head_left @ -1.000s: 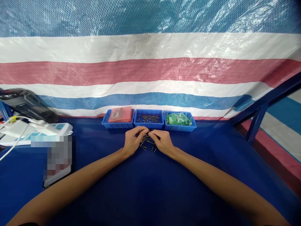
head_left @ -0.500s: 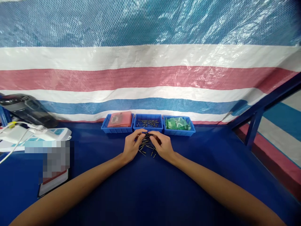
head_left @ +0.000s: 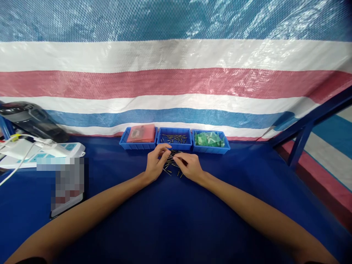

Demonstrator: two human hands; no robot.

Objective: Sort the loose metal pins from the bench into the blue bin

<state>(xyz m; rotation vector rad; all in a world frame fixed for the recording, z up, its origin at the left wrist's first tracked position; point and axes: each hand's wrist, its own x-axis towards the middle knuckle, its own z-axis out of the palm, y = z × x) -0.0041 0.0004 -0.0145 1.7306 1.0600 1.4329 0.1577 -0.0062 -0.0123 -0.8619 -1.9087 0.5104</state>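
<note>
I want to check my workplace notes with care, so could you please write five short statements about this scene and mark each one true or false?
1. Three small rectangular blue plastic bins stand in a row. True.
2. Translucent green plastic packets lie in the middle bin. False: the middle bin holds thin, golden, metal-looking pins; the green packets are in the right bin.
3. A flat red plastic packet is in the left bin. True.
4. The bare left hand and right hand are at a loose pile of similar pins. True.
5. A dark, see-through bottle is right of the bins. False: the bottle is at far left.
</note>
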